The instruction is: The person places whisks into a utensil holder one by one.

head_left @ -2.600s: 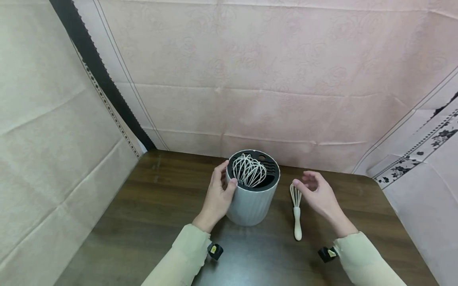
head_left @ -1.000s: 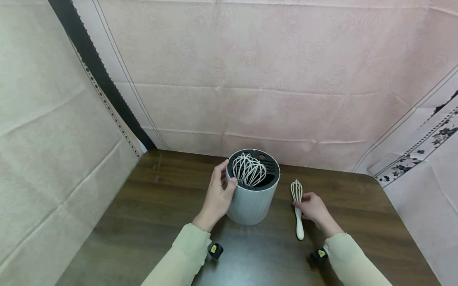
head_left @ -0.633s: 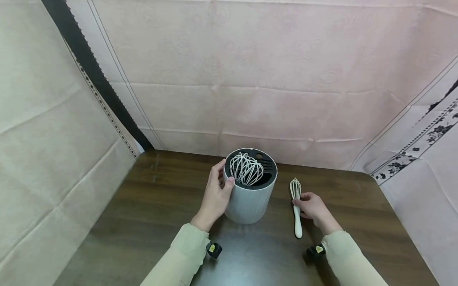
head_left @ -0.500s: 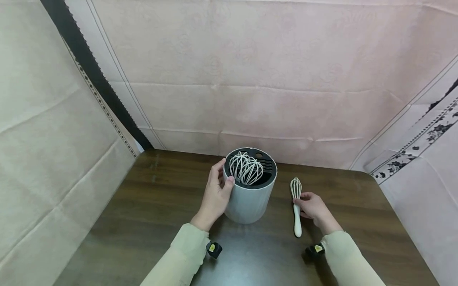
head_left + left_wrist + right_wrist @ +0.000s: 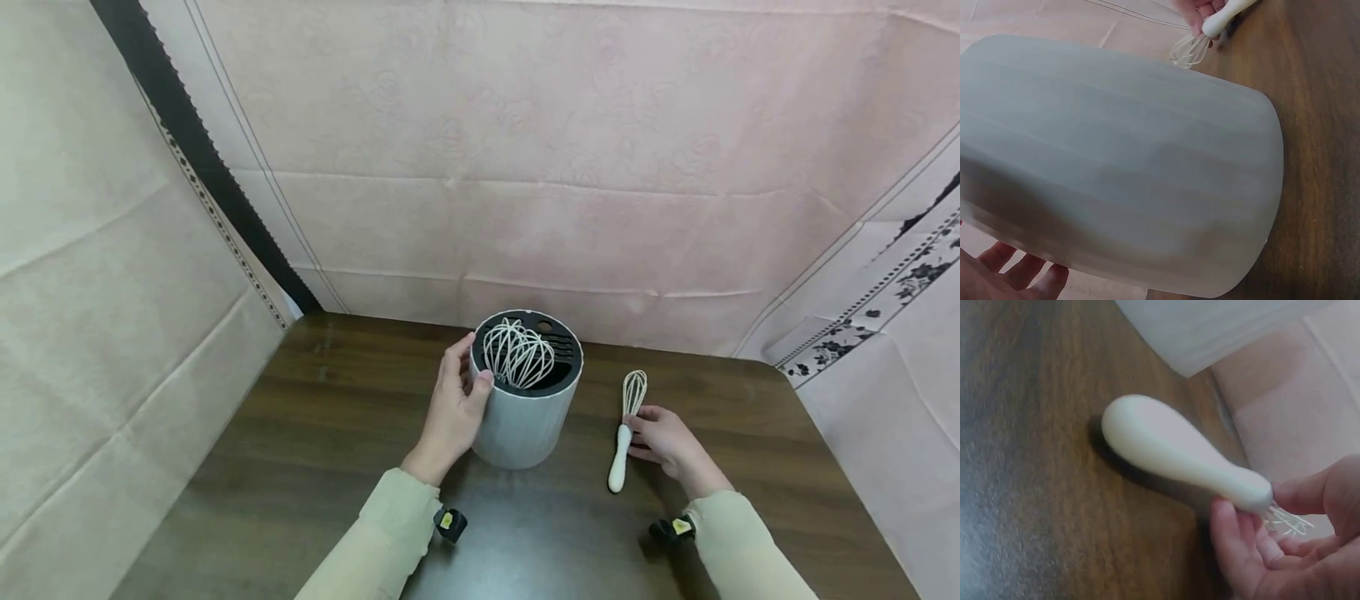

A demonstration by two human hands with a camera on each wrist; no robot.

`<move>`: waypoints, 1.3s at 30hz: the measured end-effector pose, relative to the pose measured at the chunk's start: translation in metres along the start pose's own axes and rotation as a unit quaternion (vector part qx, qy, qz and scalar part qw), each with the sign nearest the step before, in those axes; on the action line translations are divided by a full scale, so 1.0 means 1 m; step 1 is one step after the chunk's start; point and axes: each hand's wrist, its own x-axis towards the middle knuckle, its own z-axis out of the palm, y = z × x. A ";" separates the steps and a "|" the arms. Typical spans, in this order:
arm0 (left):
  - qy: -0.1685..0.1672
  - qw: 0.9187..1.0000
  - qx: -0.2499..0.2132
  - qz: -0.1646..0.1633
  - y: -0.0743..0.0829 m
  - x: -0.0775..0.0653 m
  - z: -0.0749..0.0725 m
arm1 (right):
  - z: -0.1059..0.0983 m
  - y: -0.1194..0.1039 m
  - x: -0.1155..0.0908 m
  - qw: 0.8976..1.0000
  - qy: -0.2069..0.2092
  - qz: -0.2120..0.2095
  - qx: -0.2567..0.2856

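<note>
A round pale grey utensil holder (image 5: 517, 429) with a black slotted insert stands upright on the table. Wire loops of a larger whisk (image 5: 517, 354) rise from its big opening. My left hand (image 5: 453, 412) holds the holder's left side near the rim, thumb in front and fingers round the far side. To the right, a small whisk with a white handle (image 5: 618, 462) is pinched at its neck by my right hand (image 5: 667, 442). In the right wrist view the thumb and fingers meet where handle (image 5: 1166, 440) and wires join. I cannot tell whether the handle end touches the wood.
The dark wooden table (image 5: 337, 467) ends at a pale cloth backdrop (image 5: 562, 208) close behind the holder. More cloth hangs at the left (image 5: 112, 292) and right sides. A black device is strapped to each wrist.
My right hand has come down onto the small whisk and pinched its neck. The whisk has turned, wires swinging right and handle end left. The left hand and the holder stay in place.
</note>
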 end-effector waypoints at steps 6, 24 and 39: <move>-0.002 1.000 0.001 0.001 0.001 0.000 0.000 | 0.000 -0.021 -0.013 0.991 0.016 -0.095 0.088; -0.006 1.000 0.006 -0.010 0.000 0.000 0.000 | 0.022 -0.103 -0.077 0.864 0.118 -0.337 0.355; -0.006 1.000 0.005 -0.006 0.000 0.000 0.000 | 0.061 -0.126 -0.085 0.801 0.106 -0.425 0.407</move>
